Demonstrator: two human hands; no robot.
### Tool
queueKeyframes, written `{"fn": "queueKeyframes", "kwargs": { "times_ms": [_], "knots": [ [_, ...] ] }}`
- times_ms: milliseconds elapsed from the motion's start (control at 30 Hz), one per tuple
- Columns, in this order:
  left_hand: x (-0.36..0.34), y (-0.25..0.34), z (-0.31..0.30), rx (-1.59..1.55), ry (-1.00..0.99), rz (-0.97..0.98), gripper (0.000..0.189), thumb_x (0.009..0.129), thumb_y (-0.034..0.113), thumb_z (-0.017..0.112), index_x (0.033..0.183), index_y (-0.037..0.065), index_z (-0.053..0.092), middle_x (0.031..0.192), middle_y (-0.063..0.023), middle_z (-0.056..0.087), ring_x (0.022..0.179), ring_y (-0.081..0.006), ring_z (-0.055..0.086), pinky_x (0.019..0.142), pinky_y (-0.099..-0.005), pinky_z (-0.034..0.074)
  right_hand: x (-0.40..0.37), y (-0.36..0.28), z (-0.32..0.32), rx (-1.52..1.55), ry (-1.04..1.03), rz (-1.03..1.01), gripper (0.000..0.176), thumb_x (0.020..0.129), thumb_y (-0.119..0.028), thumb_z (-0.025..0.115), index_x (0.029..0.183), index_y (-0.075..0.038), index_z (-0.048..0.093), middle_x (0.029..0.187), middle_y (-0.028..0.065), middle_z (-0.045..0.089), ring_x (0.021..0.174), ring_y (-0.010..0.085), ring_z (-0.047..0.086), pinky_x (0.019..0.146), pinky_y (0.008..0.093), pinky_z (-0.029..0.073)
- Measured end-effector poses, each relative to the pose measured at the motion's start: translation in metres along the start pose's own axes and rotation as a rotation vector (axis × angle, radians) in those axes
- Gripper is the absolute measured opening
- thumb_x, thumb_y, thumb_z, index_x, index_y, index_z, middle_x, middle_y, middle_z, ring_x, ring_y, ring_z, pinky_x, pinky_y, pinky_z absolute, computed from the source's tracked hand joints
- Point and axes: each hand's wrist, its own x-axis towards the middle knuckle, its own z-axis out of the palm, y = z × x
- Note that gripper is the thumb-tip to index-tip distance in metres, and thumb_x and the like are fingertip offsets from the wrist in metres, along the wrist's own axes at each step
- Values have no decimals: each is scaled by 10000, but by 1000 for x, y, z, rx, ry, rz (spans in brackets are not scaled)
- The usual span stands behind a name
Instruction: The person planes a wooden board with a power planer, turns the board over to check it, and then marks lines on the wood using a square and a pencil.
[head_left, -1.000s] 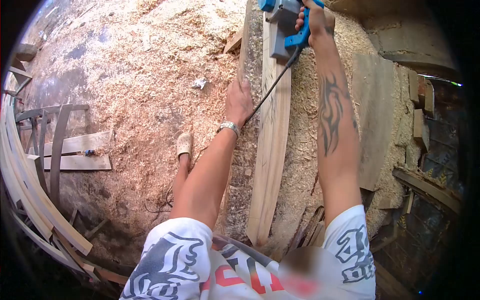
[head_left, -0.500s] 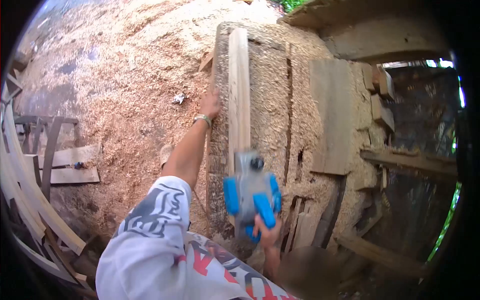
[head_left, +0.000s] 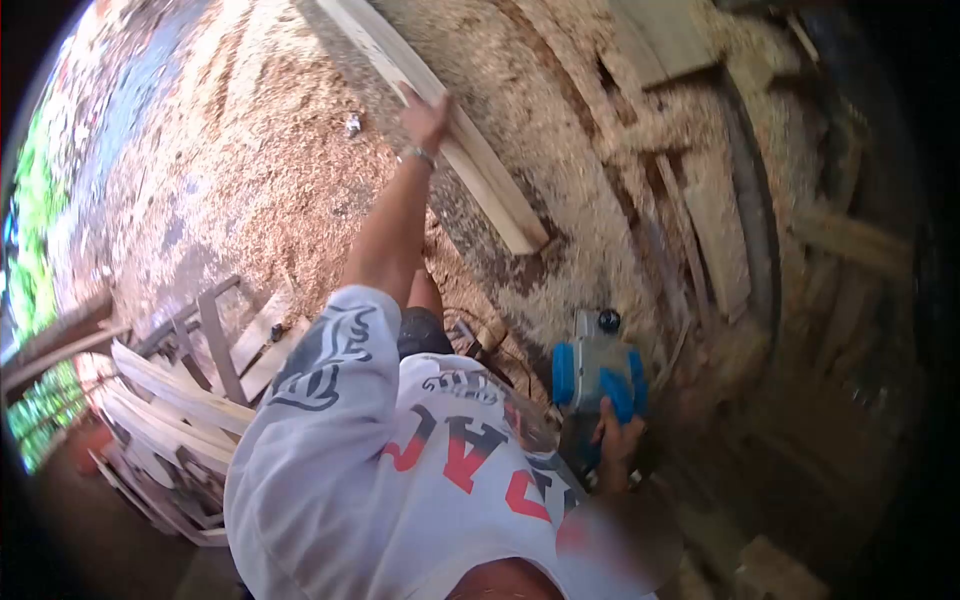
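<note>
Left hand (head_left: 427, 122): on the board, at the left edge, partway up from the near end; fingers reaching onto the upper face. Cannot tell whether pinching the edge or only pressing down; too blurred.
Right hand (head_left: 617, 440): near and to the right, curled tight around the blue handle of the planer.
Planer (head_left: 597, 365): just beyond the near end of the board, off to the right, apart from the wood, black knob toward the far side. Cannot tell whether hanging in the hand or resting on something.
Board (head_left: 490, 190): pale, lying slantwise from far left to near right, on a dark slab (head_left: 465, 225).
Just changed: planer over the board's near end half a second ago, now clear of it; left hand shifted from the slab's edge onto the board; view swung around.
Meaning for the planing: no cutting contact now; by judgement, a break between strokes, with the board free for handling by the left hand.
Floor: shavings (head_left: 290, 150) spread across the left, with a crumpled scrap (head_left: 352, 125) among them.
Left side: curved strips (head_left: 180, 420) of pale wood, stacked near.
</note>
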Motion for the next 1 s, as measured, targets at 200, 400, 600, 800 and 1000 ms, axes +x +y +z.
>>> {"fn": "queueKeyframes", "kwargs": {
  "times_ms": [200,400,600,800,1000],
  "knots": [
    [-4,73,30,289,50,-316,1365,723,415,880,1642,290,-122,1592,-435,84,1475,-622,147,1145,-722,273,24,41,18,55,37,210,334,935,-322,788,813,-45,647,581,28,574,397,143,497,398,350,410],
    [-1,72,68,441,172,-278,1355,735,385,872,1642,256,-127,1552,-418,168,1409,-594,255,1140,-662,326,25,46,28,223,16,195,312,924,-300,792,824,-71,606,579,32,556,401,133,512,371,321,414],
    [10,58,68,446,129,-234,1456,697,483,917,1639,241,-166,1504,-409,226,1343,-544,334,1115,-638,345,43,51,32,44,115,384,344,907,-300,800,864,-38,583,581,42,544,399,148,505,364,339,406],
    [13,57,73,355,158,-258,1412,711,406,899,1637,284,-160,1579,-442,73,1466,-625,118,1180,-673,228,61,24,19,-77,-66,478,707,885,-380,809,1379,10,486,793,80,639,518,176,580,461,379,436],
    [8,62,64,368,143,-266,1424,702,416,886,1633,270,-182,1575,-451,80,1450,-614,186,1190,-644,243,84,69,8,-258,23,353,435,893,-331,797,1043,9,571,562,50,520,399,173,505,370,356,400]
  ]
}}
